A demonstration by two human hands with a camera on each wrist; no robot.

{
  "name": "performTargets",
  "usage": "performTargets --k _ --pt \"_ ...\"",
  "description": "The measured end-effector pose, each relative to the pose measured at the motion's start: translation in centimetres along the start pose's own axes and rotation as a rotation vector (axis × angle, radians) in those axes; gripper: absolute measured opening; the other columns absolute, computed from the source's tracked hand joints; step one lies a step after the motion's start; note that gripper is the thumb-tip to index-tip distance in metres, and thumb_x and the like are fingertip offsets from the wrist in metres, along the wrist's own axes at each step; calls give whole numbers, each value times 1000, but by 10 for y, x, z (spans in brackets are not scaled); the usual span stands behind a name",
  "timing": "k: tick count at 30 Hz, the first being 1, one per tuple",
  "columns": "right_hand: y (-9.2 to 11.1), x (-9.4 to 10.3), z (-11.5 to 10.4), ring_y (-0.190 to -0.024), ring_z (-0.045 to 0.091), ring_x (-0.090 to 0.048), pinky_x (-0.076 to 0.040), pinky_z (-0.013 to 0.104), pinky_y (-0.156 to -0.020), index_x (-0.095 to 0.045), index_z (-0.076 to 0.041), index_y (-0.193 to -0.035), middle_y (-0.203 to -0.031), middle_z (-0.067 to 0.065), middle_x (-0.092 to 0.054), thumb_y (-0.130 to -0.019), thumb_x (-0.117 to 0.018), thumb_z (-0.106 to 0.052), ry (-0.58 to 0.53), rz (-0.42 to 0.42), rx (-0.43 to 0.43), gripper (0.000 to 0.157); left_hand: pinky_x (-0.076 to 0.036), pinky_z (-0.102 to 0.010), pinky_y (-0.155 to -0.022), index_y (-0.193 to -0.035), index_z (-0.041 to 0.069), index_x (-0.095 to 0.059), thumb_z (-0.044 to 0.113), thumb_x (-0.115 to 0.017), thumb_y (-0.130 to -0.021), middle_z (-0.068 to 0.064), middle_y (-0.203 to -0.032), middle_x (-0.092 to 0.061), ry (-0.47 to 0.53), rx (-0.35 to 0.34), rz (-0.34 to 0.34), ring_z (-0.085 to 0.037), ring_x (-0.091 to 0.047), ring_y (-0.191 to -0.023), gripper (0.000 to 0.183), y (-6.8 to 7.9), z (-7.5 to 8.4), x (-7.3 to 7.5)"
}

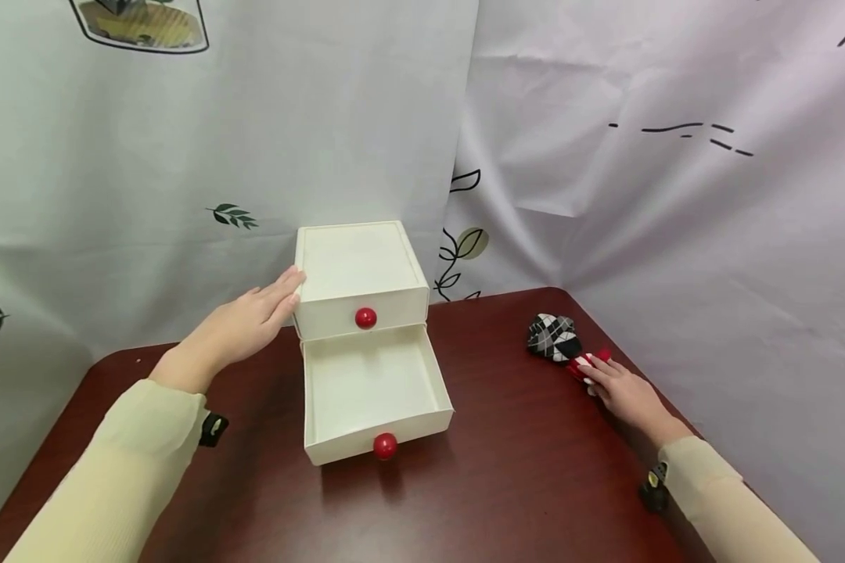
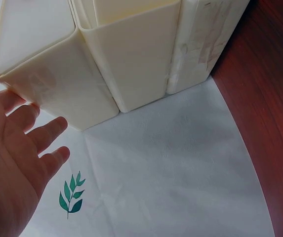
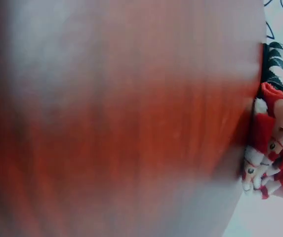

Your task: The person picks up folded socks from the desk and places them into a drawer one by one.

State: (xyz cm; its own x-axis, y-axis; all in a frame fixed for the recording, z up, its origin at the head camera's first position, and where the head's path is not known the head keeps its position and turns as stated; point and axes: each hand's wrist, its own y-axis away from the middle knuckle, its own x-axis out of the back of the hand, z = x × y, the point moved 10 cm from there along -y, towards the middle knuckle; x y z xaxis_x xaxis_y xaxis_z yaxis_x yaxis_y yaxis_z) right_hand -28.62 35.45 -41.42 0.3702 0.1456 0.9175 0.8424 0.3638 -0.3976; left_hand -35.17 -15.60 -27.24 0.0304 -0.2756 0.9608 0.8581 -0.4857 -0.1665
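Note:
A white box cabinet [image 1: 359,258] stands at the back of the table, with its lower drawer [image 1: 345,447] pulled out and the drawer above it closed. Each drawer front carries a round red knob [image 1: 385,446]. My left hand [image 1: 249,320] touches the cabinet's upper left side with its fingers extended. At the right, my right hand [image 1: 627,395] grips a bundle of red and white socks [image 3: 262,131], which shows small faces in the right wrist view. Black and white argyle socks [image 1: 553,338] lie just beyond that hand, right beside the red bundle.
The dark red-brown table [image 1: 507,461] has rounded back corners. Behind it and along the right hangs a pale cloth [image 1: 366,117] with printed leaves and lines. Cameras are strapped at both wrists.

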Motion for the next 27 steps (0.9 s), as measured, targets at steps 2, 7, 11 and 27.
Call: performTargets --k 2,7,11,27 --pt "1 4 -1 -107 43 -54 -51 53 -69 -63 -5 -118 -124 23 -55 -77 -71 -4 -10 1 -8 42 -16 -49 -111 -150 16 -19 49 -22 -100 -3 -154 -14 4 -1 -2 -26 -23 -137 60 -1 2 0" --pt "2 20 -14 -98 36 -61 -52 46 -60 -62 -4 -119 -122 22 -57 -75 -71 0 -11 77 48 45 -16 -49 -111 -150 16 -18 49 -22 -100 -3 -154 -13 -3 -5 -10 -25 -21 -138 60 -4 5 0" --pt "-1 41 -36 -92 31 -63 -51 42 -54 -59 -7 -123 -123 19 -57 -77 -69 0 -14 171 145 48 -16 -49 -111 -150 16 -18 49 -22 -100 -3 -154 -13 -10 -11 -8 -26 -22 -138 60 -6 7 1" --pt "-64 140 -162 -102 26 -62 -54 40 -67 -57 -7 -128 -125 14 -58 -101 -33 -36 -133 360 447 46 -16 -51 -111 -150 16 -17 49 -19 -100 -5 -154 -13 -11 9 -13 -29 -22 -137 60 -1 1 0"
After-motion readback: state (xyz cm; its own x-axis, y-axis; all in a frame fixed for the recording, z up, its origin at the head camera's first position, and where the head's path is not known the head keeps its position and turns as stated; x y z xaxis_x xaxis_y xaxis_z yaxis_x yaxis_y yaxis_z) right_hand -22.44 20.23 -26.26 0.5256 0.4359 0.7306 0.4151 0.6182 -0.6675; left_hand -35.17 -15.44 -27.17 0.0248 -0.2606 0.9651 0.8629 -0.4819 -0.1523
